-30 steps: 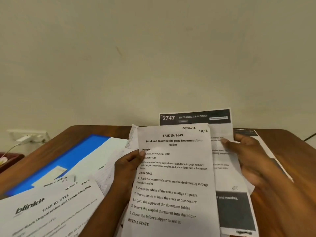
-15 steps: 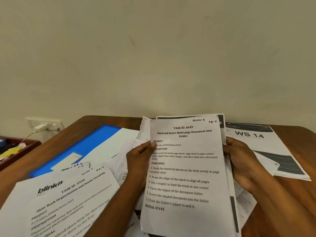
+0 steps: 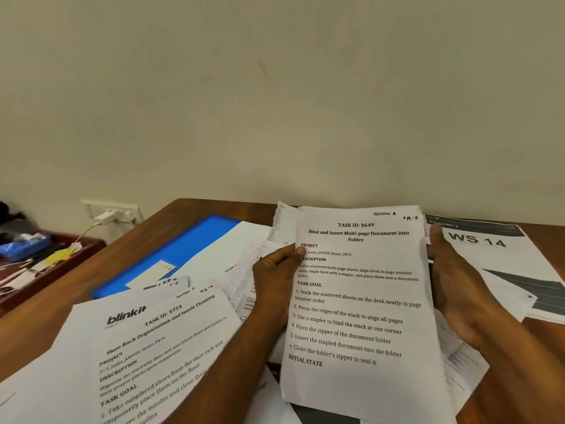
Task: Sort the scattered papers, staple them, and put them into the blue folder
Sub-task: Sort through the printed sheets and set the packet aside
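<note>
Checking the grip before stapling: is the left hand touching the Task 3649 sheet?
Touching. The head view shows the left hand with its thumb lying over the left edge of the Task 3649 sheet.

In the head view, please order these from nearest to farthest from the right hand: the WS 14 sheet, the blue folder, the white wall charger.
From the right hand:
1. White WS 14 sheet, just right.
2. Blue plastic folder, left.
3. White wall charger, far left.

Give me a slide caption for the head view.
Both hands hold a paper stack above scattered sheets beside the blue folder.
</note>
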Demonstrator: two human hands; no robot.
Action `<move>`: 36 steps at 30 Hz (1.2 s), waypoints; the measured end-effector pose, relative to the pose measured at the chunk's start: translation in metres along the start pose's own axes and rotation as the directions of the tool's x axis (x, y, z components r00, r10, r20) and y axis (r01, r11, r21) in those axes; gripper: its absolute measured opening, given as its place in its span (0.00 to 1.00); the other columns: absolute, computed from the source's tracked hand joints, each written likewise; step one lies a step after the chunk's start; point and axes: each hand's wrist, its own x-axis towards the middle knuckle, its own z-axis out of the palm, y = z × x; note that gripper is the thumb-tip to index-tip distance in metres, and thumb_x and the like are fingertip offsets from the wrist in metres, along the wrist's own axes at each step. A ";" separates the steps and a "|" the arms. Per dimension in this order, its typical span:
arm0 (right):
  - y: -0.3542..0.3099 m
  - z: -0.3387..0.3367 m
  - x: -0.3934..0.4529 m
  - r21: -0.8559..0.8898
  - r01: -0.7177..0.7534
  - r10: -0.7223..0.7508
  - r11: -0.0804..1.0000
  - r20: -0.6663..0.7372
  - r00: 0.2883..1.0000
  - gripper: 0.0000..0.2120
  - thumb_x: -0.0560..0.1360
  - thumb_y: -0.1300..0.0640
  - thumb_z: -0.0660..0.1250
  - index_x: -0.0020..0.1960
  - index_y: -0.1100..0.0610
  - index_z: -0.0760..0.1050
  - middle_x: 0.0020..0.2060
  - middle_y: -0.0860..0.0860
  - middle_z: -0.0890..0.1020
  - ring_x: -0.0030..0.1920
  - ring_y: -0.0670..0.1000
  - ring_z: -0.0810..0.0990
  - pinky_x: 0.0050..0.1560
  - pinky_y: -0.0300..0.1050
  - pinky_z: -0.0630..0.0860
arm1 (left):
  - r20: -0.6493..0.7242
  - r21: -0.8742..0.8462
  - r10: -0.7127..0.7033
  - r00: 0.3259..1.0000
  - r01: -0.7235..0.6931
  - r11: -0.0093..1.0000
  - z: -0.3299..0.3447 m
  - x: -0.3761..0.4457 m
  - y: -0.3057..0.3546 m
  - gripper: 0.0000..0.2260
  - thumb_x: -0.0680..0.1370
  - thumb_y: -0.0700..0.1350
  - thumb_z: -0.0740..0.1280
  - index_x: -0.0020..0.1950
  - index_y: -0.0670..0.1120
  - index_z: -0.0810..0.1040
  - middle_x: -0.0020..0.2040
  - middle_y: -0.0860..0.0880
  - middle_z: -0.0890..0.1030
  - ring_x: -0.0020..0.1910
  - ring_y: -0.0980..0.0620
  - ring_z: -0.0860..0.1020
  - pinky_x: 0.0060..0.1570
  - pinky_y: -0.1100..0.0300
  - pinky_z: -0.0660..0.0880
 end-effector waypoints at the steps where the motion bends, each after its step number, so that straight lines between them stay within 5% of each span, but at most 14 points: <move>1: 0.001 0.001 0.001 -0.039 0.012 -0.012 0.999 -0.001 1.000 0.31 0.71 0.26 0.68 0.66 0.43 0.81 0.58 0.47 0.87 0.59 0.54 0.85 0.67 0.59 0.76 | -0.003 -0.007 0.004 1.000 -0.004 1.000 0.000 -0.001 0.000 0.07 0.78 0.37 0.75 0.55 0.38 0.87 0.50 0.38 0.88 0.45 0.42 0.88 0.46 0.50 0.86; 4: 0.006 0.006 0.001 -0.191 0.122 -0.128 0.974 -0.019 0.992 0.08 0.78 0.55 0.74 0.56 0.48 0.84 0.53 0.47 0.88 0.55 0.53 0.86 0.66 0.56 0.77 | -0.014 0.016 0.028 1.000 -0.028 0.999 0.000 -0.001 0.000 0.06 0.78 0.38 0.75 0.54 0.39 0.88 0.48 0.40 0.89 0.43 0.45 0.88 0.41 0.53 0.85; 7: 0.012 0.009 0.000 -0.235 0.153 -0.174 0.960 -0.074 0.982 0.14 0.78 0.67 0.71 0.54 0.49 0.82 0.49 0.47 0.89 0.52 0.55 0.86 0.60 0.54 0.80 | -0.007 0.028 0.034 0.999 -0.034 0.999 0.001 -0.001 0.000 0.05 0.79 0.38 0.74 0.54 0.40 0.87 0.48 0.41 0.89 0.42 0.46 0.88 0.40 0.55 0.85; 13: 0.014 0.009 0.003 -0.228 0.192 -0.229 0.955 -0.150 0.962 0.13 0.80 0.66 0.68 0.61 0.52 0.79 0.53 0.48 0.86 0.52 0.52 0.85 0.58 0.51 0.79 | 0.113 0.159 -0.038 0.993 0.020 0.987 0.003 0.002 -0.005 0.08 0.83 0.45 0.70 0.59 0.43 0.85 0.52 0.43 0.89 0.49 0.41 0.88 0.49 0.46 0.85; 18: 0.017 0.004 0.010 -0.219 0.186 -0.229 0.958 -0.189 0.955 0.13 0.81 0.65 0.69 0.64 0.55 0.76 0.54 0.48 0.84 0.56 0.55 0.84 0.58 0.50 0.78 | 0.226 0.224 -0.039 0.973 -0.013 0.974 0.005 -0.001 -0.009 0.10 0.84 0.47 0.69 0.62 0.45 0.83 0.53 0.43 0.89 0.49 0.42 0.88 0.47 0.47 0.86; 26: 0.021 0.008 0.002 -0.185 0.181 -0.192 0.966 -0.045 0.980 0.14 0.82 0.62 0.67 0.64 0.49 0.80 0.57 0.46 0.86 0.60 0.50 0.84 0.67 0.56 0.76 | 0.170 0.269 0.011 0.985 -0.057 0.962 0.005 0.000 -0.010 0.09 0.84 0.47 0.68 0.61 0.46 0.83 0.51 0.45 0.89 0.48 0.43 0.88 0.44 0.49 0.85; 30: 0.036 0.005 0.012 -0.154 0.219 -0.229 0.964 -0.048 0.972 0.22 0.73 0.52 0.68 0.66 0.43 0.79 0.62 0.45 0.85 0.63 0.52 0.83 0.70 0.61 0.75 | 0.193 0.289 -0.050 0.980 -0.008 0.957 0.004 0.001 -0.010 0.11 0.85 0.49 0.66 0.63 0.46 0.81 0.53 0.44 0.89 0.50 0.40 0.88 0.53 0.39 0.84; 33: 0.035 -0.002 0.017 -0.122 0.193 -0.203 0.974 -0.069 0.977 0.21 0.73 0.54 0.67 0.66 0.44 0.80 0.60 0.45 0.86 0.61 0.52 0.84 0.68 0.60 0.77 | 0.273 0.231 -0.143 0.951 0.079 0.970 0.005 -0.001 -0.012 0.11 0.86 0.45 0.64 0.67 0.45 0.79 0.57 0.40 0.87 0.54 0.35 0.86 0.57 0.34 0.81; 36: 0.033 -0.002 0.015 -0.117 0.145 -0.154 0.982 -0.071 0.985 0.19 0.72 0.54 0.67 0.63 0.46 0.81 0.57 0.45 0.87 0.59 0.51 0.85 0.67 0.59 0.78 | 0.278 0.295 -0.127 0.952 0.041 0.955 0.003 -0.002 -0.014 0.11 0.86 0.45 0.64 0.66 0.45 0.80 0.55 0.42 0.88 0.51 0.38 0.88 0.47 0.42 0.85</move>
